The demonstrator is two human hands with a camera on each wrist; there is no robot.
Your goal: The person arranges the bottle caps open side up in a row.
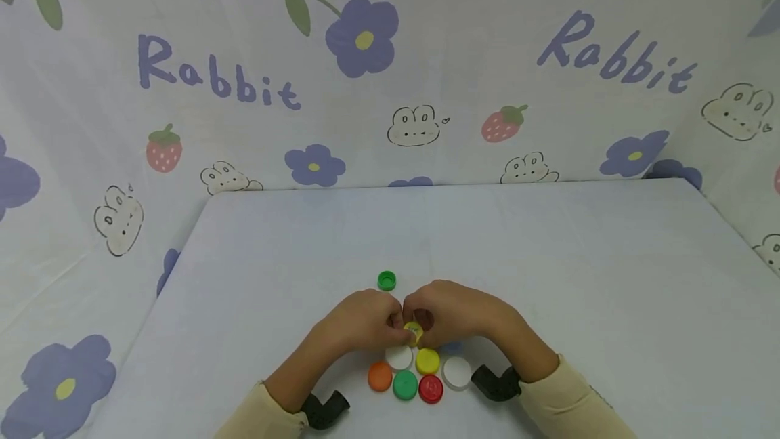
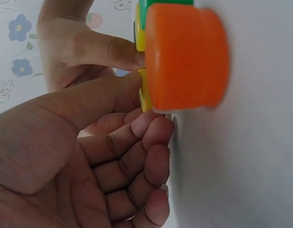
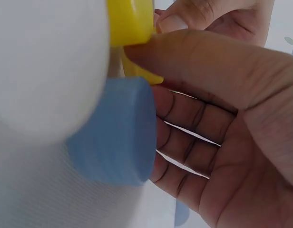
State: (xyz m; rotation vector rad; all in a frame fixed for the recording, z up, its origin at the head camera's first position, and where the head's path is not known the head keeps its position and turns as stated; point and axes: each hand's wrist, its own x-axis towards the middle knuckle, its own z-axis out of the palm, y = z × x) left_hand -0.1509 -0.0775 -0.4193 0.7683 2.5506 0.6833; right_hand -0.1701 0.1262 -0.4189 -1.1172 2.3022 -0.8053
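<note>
A pale backdrop [image 1: 244,134], printed with purple flowers, strawberries, rabbit faces and the word "Rabbit", was spread behind and at the sides of a white desk [image 1: 579,263]. Between the two grips, above the near part of the desk, a yellow cap [image 1: 413,334] was held, with a small dark marking on its top too small to be read. It was pinched from its left side by the left grip [image 1: 367,320], the thumb being laid against it and the other fingers being bent. From its right side it was pinched by the right grip [image 1: 460,310], the thumb being pressed against it.

Just on the near side of the grips, a white cap [image 1: 399,359] and a second yellow cap [image 1: 428,362] were placed side by side. A blue cap [image 3: 113,133] was set close under the right grip, by which it was partly covered in the head view. Farther toward the person, an orange cap [image 1: 380,377], a green cap [image 1: 405,385] and a red cap [image 1: 430,389] were lined up, and a larger white cap [image 1: 457,373] was placed to their right. Beyond the left grip, a small green cap [image 1: 386,281] was left with its hollow side up. Behind the grips, the forearms were covered by cream sleeves [image 1: 573,402].
</note>
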